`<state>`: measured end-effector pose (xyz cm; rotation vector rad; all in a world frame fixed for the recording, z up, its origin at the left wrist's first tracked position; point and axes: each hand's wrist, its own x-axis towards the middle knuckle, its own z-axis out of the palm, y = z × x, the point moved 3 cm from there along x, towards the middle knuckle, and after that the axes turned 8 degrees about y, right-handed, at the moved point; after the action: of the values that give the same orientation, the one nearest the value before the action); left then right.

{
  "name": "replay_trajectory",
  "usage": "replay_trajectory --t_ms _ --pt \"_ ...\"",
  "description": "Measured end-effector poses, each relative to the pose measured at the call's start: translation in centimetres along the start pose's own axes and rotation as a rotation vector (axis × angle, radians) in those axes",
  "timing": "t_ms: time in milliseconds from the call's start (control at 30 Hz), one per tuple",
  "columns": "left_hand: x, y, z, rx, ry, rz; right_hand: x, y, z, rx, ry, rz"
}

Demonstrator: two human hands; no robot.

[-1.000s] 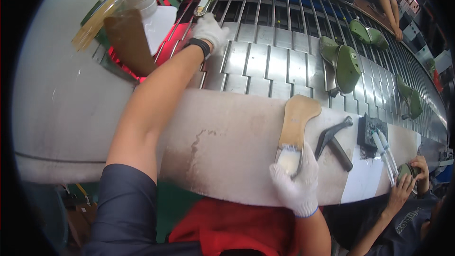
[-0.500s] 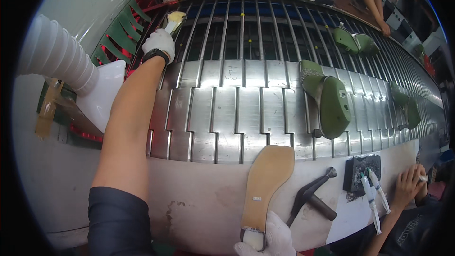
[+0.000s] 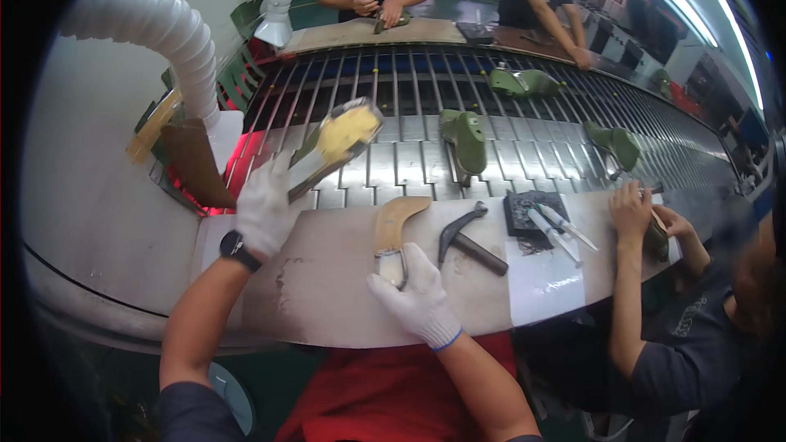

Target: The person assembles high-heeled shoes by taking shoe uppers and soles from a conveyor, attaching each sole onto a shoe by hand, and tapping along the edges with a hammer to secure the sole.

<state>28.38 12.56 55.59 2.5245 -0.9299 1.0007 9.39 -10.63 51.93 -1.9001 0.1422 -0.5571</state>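
My left hand, in a white glove with a dark watch at the wrist, grips one end of a shoe upper. The shoe is tilted over the workbench's far edge, showing its underside with a yellow patch and dark rim. My right hand, also white-gloved, holds a tan shoe sole by its narrow heel end, low over the bench. A dark-headed hammer lies just right of the sole.
Beyond the bench runs a slatted metal conveyor carrying several green shoes. A black block and two syringes lie at right. A co-worker's hands work beside them. White hoses hang left; two people are across the conveyor.
My left hand has brought the shoe from the conveyor's far left back toward the bench. My right hand still holds the sole. The view has tilted up, and shoes on the conveyor appear further left.
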Motion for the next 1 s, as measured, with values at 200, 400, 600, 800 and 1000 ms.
replay_trajectory --t_ms 200,400,600,800,1000 --pt "-14.7 2.8 -11.6 0.150 -0.090 -0.144 -1.1 0.3 0.7 0.066 0.107 0.039" --pt "-12.3 4.6 -14.8 -0.230 -0.277 -0.143 -1.1 -1.8 -0.6 -0.433 -0.018 -0.230" --pt "-5.2 5.3 -9.3 -0.549 -0.553 -0.108 -1.5 -6.6 -2.2 -0.833 -0.275 -0.417" --pt "-3.5 3.5 -9.2 -0.661 -0.396 -0.309 -4.9 -4.1 -0.2 -0.348 -0.085 -0.167" --pt "-5.7 5.9 -13.2 -1.472 0.015 -0.639 -6.5 -1.9 1.1 -0.608 0.198 -0.292"
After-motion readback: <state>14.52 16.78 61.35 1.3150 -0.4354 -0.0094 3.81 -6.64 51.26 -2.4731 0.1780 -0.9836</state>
